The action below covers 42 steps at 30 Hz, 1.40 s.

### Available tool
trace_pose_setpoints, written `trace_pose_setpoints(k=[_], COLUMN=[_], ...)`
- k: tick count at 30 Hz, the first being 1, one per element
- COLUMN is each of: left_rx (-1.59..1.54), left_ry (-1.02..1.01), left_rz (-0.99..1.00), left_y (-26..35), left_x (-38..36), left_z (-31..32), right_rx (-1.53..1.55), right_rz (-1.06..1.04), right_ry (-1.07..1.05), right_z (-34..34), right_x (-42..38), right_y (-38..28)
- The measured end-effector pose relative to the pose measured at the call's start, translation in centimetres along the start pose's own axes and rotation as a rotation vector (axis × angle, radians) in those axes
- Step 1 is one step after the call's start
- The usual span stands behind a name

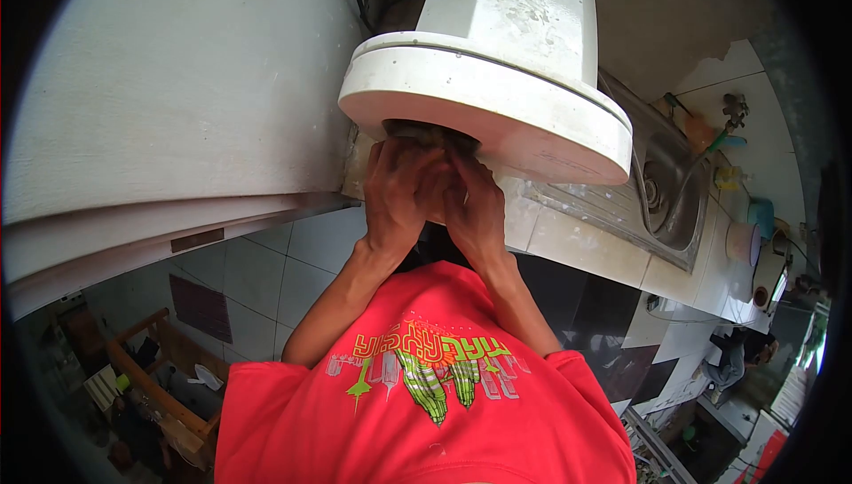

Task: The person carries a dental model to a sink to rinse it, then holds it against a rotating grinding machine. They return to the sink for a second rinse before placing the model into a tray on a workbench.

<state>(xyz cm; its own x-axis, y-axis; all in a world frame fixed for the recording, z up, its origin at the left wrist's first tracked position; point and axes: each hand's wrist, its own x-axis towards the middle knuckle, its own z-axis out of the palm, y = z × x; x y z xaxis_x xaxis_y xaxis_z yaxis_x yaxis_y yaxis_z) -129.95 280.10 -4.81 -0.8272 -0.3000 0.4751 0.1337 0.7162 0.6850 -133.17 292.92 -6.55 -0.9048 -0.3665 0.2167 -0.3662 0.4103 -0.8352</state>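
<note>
Red shirt (426,413) nearest at 6 o'clock, then left hand (399,191) and right hand (475,204) raised together, fingers curled shut around a dark part (430,133) under the white appliance base (488,102) at 12 o'clock, steel sink (670,191) beyond at 3 o'clock.

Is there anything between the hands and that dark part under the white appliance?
Nothing visible. Both hands, left and right, are already pressed against the dark part on the underside of the white appliance, fingers wrapped around it.
</note>
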Motion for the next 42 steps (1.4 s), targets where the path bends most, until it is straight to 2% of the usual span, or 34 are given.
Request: trace_pose_setpoints(k=[6, 9, 11, 13, 15, 17, 19, 21, 23, 26, 30, 33, 35, 36, 38, 39, 42], left_rx=[-0.011, -0.033, -0.012, -0.041, -0.077, -0.101, -0.069, -0.037, -0.163, -0.274, -0.435, -0.465, -0.570, -0.586, -0.684, -0.685, -0.708], left_ry=[0.021, -0.014, -0.108, -0.133, -0.161, -0.046, -0.001, 0.045, 0.182, 0.263, 0.331, 0.212, -0.033, -0.050, -0.268, -0.280, -0.588], left_rz=[-0.022, 0.013, 0.103, 0.105, 0.112, -0.010, 0.023, 0.051, 0.083, 0.200, 0.057, -0.010, -0.275, -0.268, -0.427, -0.428, -0.640], left_y=[0.2, -0.3, -1.1, -1.7, -1.5, -0.7, -1.6, -2.2, -2.5, -1.2, 0.1, -0.6, -1.3, -1.5, -2.5, -3.3, -6.7], left_x=[0.1, -0.3, -1.1, -2.0, -2.6, -3.2, -4.1, -4.2, -3.2, 1.6, 8.6, 13.2, 16.0, 17.3, 19.4, 20.3, 22.3], left_z=[0.1, -0.2, -0.4, -0.6, -1.3, -2.8, -4.4, -5.3, -6.0, -6.8, -5.8, -5.2, -5.2, -5.3, -5.1, -4.4, -2.1], right_rx=[0.018, 0.048, 0.077, 0.173, 0.071, -0.030, -0.228, -0.263, -0.296, -0.318, -0.240, -0.272, -0.312, -0.327, -0.336, -0.374, -0.415], right_rz=[0.005, 0.025, 0.042, 0.181, 0.175, 0.165, -0.106, -0.128, -0.151, -0.221, -0.259, -0.267, -0.194, -0.183, 0.085, 0.127, 0.208], right_ry=[-0.005, -0.012, -0.014, 0.024, 0.000, -0.020, 0.009, -0.023, -0.055, -0.036, 0.020, 0.120, 0.219, 0.235, 0.328, 0.307, 0.276], right_z=[-0.1, -0.5, -0.8, -1.2, -1.5, -1.4, -1.0, -0.8, -0.3, -0.2, -3.2, -7.1, -9.6, -10.8, -13.2, -14.4, -16.3], right_x=[0.2, -0.4, -1.0, -1.5, -1.5, -1.3, -1.1, -1.0, -0.9, -1.5, -4.7, -7.8, -9.9, -10.6, -11.2, -11.1, -9.8], right_y=[-0.3, 0.5, 0.7, 0.1, -0.7, -1.2, -1.4, -1.4, -1.2, -0.8, -2.0, -0.2, 3.2, 5.3, 10.1, 12.5, 19.0])
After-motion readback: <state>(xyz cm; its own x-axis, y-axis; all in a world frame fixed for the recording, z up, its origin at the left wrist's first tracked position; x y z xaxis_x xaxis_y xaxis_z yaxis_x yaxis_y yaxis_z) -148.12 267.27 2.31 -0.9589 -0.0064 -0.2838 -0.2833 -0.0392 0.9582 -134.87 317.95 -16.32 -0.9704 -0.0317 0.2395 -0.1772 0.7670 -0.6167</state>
